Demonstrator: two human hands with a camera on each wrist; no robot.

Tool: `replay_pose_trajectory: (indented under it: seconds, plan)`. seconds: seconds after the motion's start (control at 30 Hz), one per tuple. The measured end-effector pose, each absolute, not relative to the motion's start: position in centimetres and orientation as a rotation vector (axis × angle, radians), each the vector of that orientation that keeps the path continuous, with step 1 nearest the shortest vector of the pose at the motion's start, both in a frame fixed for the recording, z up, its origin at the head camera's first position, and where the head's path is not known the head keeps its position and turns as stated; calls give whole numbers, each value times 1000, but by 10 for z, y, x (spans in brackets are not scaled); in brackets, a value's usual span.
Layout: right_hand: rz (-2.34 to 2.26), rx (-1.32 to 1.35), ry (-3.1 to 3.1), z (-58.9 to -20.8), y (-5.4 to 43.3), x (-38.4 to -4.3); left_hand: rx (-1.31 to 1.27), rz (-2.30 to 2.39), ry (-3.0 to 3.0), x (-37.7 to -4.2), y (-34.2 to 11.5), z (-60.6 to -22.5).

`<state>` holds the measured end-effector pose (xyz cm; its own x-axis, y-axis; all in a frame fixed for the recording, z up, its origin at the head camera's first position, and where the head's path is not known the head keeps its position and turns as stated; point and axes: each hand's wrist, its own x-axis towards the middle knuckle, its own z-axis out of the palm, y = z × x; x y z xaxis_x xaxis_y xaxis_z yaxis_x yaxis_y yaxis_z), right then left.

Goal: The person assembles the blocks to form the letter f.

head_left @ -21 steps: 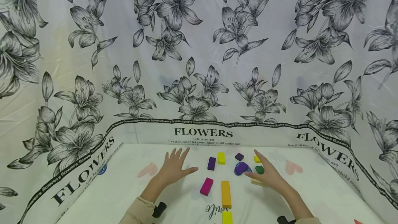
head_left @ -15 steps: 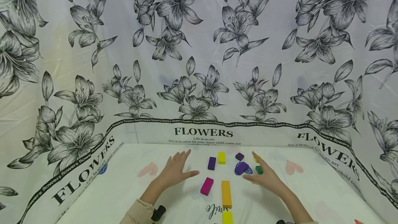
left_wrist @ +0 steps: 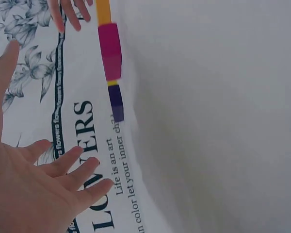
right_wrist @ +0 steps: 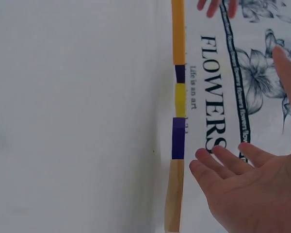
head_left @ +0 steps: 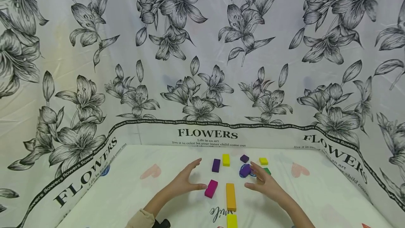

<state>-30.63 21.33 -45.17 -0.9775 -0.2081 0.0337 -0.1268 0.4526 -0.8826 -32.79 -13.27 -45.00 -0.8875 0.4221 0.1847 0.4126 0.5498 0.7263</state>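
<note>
My left hand (head_left: 181,184) hovers left of the magenta block (head_left: 211,189), thumb tip close beside it in the head view. Its palm and spread fingers show in the left wrist view, holding nothing. Over the right-hand blocks is my right hand (head_left: 267,185), fingers spread from the thumb. It overlaps the green block (head_left: 267,171), and its fingertips come near a purple block (head_left: 245,170). Between the hands lies a long orange block (head_left: 231,197), a yellow block (head_left: 232,221) in front of it. A bare wooden block (right_wrist: 174,194) appears in the right wrist view, hidden in the head view.
Farther back are a dark purple block (head_left: 216,165), a yellow block (head_left: 226,160), a small dark purple block (head_left: 244,158) and another yellow block (head_left: 263,161). A white cloth (head_left: 177,212) with printed hearts covers the table. Flower-printed curtain (head_left: 202,90) walls it at back and sides.
My left hand has turned and shifted slightly right, its thumb now near the magenta block. My right hand has moved left and nearer, uncovering the back right yellow block and hiding the wooden one.
</note>
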Motion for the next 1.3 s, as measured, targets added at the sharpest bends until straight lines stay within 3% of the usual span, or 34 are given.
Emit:
replay_pose_trajectory:
  seconds: [1.3]
  plan:
    - [-1555,-471,2483,-470,178,-296,910,1465,2214,-262,-84,-477]
